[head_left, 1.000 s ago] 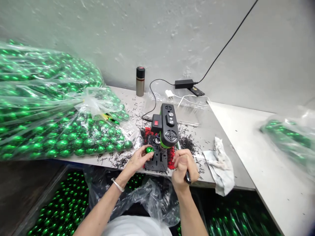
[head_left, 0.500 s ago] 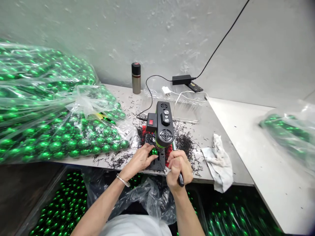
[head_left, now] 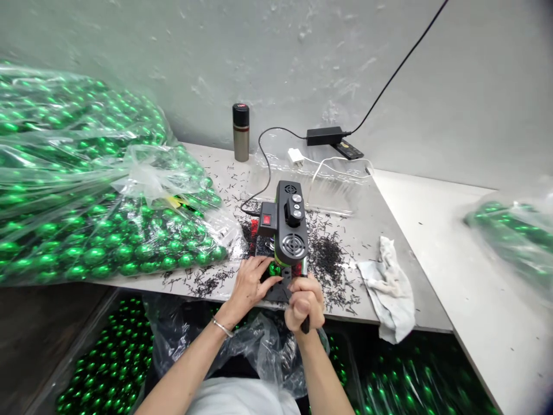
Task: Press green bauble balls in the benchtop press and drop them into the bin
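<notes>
My left hand [head_left: 250, 280] is at the base of a small black machine [head_left: 290, 222], its thumb and fingers around a shiny green ball [head_left: 274, 269] beneath the machine's front end. My right hand [head_left: 306, 301] is wrapped around a black handle [head_left: 305, 326] with a silver shaft [head_left: 305, 266]. That shaft runs up beside the machine, and where it ends is hidden. Under the ball lies a dark slotted base plate [head_left: 279, 294]. The machine has round vents, buttons on top and a red switch [head_left: 266, 219] on its left side.
A big clear bag of green balls [head_left: 108, 230] fills the left side. Small black bits [head_left: 327, 253] litter the table. A stained white cloth [head_left: 391, 294] hangs over the front edge. Behind stand a flask [head_left: 241, 134], a power adapter [head_left: 325, 136] and a clear plastic tray [head_left: 337, 193].
My right hand has swung the handle to the left, nearer the machine and more upright. My left hand stays by the green ball. The view has shifted slightly.
</notes>
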The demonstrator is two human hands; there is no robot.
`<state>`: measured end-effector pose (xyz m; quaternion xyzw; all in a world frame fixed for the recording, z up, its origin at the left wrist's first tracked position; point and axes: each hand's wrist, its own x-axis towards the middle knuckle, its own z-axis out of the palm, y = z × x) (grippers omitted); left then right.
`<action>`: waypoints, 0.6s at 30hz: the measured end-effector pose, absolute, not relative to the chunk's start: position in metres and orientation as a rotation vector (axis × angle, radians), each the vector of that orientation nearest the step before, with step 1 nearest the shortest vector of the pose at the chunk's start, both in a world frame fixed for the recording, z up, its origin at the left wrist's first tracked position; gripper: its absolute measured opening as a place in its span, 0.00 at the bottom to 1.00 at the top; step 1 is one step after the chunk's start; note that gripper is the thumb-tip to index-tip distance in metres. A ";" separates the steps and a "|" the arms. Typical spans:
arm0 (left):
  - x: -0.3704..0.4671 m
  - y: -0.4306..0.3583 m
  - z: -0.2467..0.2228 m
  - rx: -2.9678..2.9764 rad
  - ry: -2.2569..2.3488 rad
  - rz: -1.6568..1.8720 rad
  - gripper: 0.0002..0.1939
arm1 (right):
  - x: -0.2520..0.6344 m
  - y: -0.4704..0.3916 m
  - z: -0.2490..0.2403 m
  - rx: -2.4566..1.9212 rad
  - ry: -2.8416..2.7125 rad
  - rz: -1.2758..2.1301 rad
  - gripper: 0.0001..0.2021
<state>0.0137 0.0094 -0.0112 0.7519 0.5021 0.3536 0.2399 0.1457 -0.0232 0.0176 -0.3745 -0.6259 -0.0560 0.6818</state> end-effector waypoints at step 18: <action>0.014 0.011 -0.014 2.092 1.358 1.006 0.17 | 0.141 -0.020 0.009 -0.872 -1.337 -0.182 0.17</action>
